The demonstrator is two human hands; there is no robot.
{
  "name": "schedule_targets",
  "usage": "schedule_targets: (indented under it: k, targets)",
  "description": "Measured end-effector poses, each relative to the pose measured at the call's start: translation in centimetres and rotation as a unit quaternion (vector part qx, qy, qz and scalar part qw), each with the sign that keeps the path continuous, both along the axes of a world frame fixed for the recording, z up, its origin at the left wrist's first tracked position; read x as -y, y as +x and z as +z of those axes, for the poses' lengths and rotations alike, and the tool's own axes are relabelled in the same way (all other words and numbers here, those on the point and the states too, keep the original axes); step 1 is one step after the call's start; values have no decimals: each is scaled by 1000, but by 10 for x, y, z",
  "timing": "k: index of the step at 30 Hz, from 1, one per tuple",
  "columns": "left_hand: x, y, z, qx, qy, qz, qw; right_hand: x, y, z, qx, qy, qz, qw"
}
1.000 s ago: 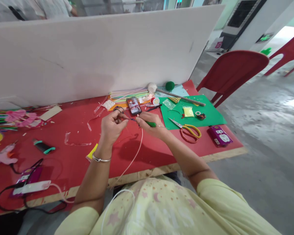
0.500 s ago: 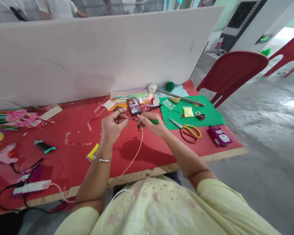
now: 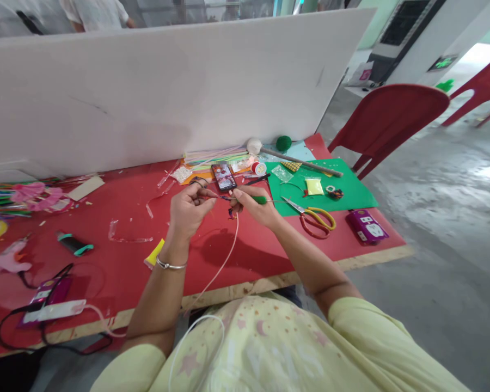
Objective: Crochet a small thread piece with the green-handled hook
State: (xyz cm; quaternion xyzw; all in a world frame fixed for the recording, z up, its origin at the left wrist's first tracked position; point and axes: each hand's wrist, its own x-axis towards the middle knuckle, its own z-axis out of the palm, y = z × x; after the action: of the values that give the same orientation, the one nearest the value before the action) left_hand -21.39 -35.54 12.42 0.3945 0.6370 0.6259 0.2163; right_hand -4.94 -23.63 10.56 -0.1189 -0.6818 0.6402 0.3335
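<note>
Over the middle of the red table [image 3: 179, 218], both my hands are close together. My right hand [image 3: 253, 206] is closed round a crochet hook with a green grip [image 3: 259, 200]; its thin metal end sticks out to the right. My left hand [image 3: 194, 208] pinches a small strand of dark, multicoloured yarn [image 3: 224, 198] that spans to my right fingers. A bit of dark yarn [image 3: 231, 213] hangs below the right fingertips. What the fingertips cover is too small to make out. Just beyond the hands lies a phone [image 3: 224, 177] with its screen lit.
Right, scissors [image 3: 316, 218] and a yellow packet [image 3: 314, 187] lie by a green sheet [image 3: 359, 190] and a purple box [image 3: 366, 226]. A thread spool [image 3: 258, 168] and yarn balls [image 3: 283, 143] sit behind. Left are a glue gun [image 3: 10, 258] and cables. A white board [image 3: 167, 92] stands behind.
Almost nothing differs. My hands keep the same hold, and the hook's thin end tilts slightly upward compared with before.
</note>
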Motion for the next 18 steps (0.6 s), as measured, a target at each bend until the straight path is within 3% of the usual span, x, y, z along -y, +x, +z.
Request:
schedule_targets:
  k: [8, 18]
  targets:
    - [-5, 7, 2, 68, 6, -34, 997, -4, -4, -5, 2, -58, 4, 998]
    - [-3, 4, -1, 48, -1, -33, 998, -2, -7, -1, -4, -93, -4, 996]
